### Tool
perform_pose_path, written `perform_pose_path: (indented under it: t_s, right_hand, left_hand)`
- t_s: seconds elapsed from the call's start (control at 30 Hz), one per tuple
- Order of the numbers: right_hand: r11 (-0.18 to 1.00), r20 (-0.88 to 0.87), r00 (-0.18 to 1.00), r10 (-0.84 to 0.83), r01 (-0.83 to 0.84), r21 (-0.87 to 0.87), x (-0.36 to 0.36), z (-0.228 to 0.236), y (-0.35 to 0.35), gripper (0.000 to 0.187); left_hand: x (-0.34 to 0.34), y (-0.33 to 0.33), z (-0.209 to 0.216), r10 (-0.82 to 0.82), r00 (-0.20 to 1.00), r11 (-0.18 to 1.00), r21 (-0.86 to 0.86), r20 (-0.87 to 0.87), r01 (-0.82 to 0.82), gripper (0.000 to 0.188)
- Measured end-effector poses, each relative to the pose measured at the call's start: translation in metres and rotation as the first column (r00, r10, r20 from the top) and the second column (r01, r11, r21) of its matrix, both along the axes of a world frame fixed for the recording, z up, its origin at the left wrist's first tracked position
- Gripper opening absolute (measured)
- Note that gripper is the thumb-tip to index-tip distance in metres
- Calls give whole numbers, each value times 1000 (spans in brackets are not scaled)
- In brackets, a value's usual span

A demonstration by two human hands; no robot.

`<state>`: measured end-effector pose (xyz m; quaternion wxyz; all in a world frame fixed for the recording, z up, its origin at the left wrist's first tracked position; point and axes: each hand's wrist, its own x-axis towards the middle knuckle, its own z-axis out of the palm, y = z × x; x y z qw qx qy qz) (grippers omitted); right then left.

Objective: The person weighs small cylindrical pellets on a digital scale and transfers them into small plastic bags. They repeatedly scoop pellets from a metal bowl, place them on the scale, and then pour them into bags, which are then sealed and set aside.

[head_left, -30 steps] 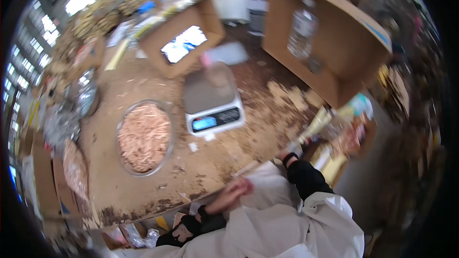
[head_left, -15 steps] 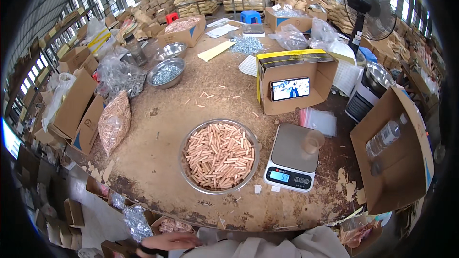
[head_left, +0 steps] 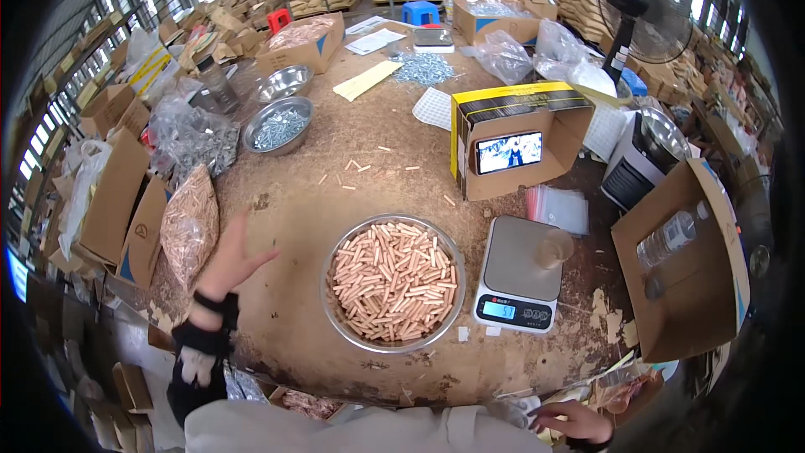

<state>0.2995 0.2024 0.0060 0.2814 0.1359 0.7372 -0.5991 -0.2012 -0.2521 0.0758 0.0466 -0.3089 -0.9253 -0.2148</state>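
My left hand (head_left: 235,258) reaches over the table's left side with fingers spread and nothing in them, a black band round the wrist. Beside it lies a clear bag (head_left: 189,226) full of copper-coloured pins. To the right of that hand stands a round metal bowl (head_left: 325,302) heaped with the same small copper-coloured pins (head_left: 394,281). At the lower edge, close to my body, my right hand (head_left: 579,421) has its fingers curled at a crumpled clear plastic bag (head_left: 513,411); its fingertips are partly hidden.
A digital scale (head_left: 520,264) carries a small clear cup (head_left: 553,247). Behind it, a phone (head_left: 509,153) leans in a cardboard box (head_left: 520,189). An open carton (head_left: 696,310) with a plastic bottle stands at right; bowls (head_left: 281,127) of silvery parts are farther left.
My left hand has risen from the lower edge to the table, near the bag of pins. My right hand has come into view at lower right. The view has shifted slightly.
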Motion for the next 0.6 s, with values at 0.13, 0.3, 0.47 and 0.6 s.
perform_pose_path:
  t_s: [0.13,0.3,0.47,0.6]
  right_hand:
    - [720,-434,858,-277,484,497,-65,108,-8,43]
    - [597,-725,688,-25,592,541,-168,101,40,86]
    - [595,-725,684,81,550,586,-224,57,73,105]
    - [627,-731,677,82,535,566,-251,47,61,101]
  left_hand:
    - [-59,64,-47,142,982,912,-402,121,-83,123]
    - [-113,130,-107,48,993,986,-166,109,-29,138]
    - [-121,171,-89,-36,994,985,-166,100,53,136]
    - [-137,191,-85,-223,972,972,-61,69,227,135]
